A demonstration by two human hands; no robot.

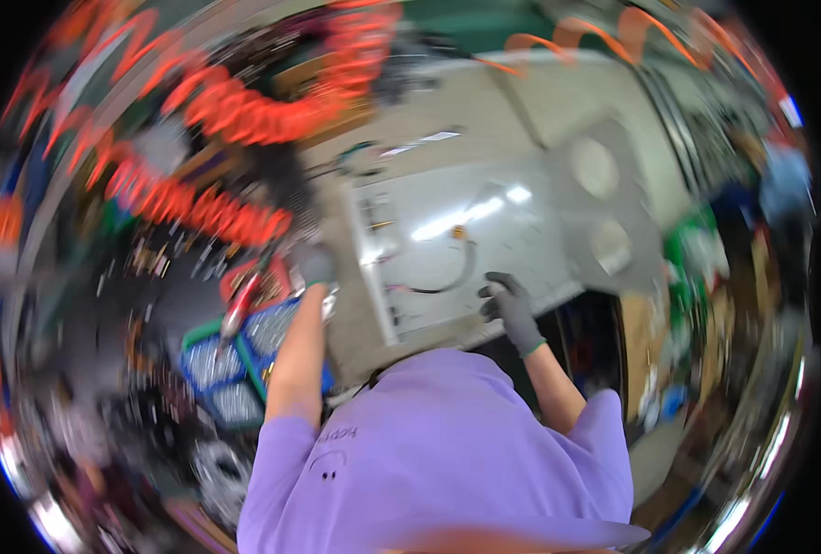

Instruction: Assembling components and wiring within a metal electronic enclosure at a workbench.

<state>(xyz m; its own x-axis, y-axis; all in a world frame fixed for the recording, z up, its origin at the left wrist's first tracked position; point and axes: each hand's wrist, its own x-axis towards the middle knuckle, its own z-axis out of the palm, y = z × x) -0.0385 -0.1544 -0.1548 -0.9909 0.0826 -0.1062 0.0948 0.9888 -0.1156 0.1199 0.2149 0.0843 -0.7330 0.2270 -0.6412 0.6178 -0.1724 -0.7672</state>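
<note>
My left hand [314, 264], in a grey glove, reaches over the left edge of the bench beside a red bin [277, 277] of small parts. Motion blur smears its fingers, so its hold cannot be made out. Over the near right part of a pale flat panel [512, 240], my right hand [514, 312], also grey-gloved, has its fingers apart and nothing visible in them. A black cable [447, 288] curves across the panel to a small yellowish piece [459, 233]. A red tool [241, 309] with a pale end is left of my left forearm, below an orange coiled hose [217, 217].
Blue bins [215, 365] with small metal parts stand left of my forearm. A grey plate with two round holes [604, 152] lies at the panel's right end. More orange coils [281, 120] hang at the far left. Cardboard [644, 346] stands at right; a person [784, 180] is at far right.
</note>
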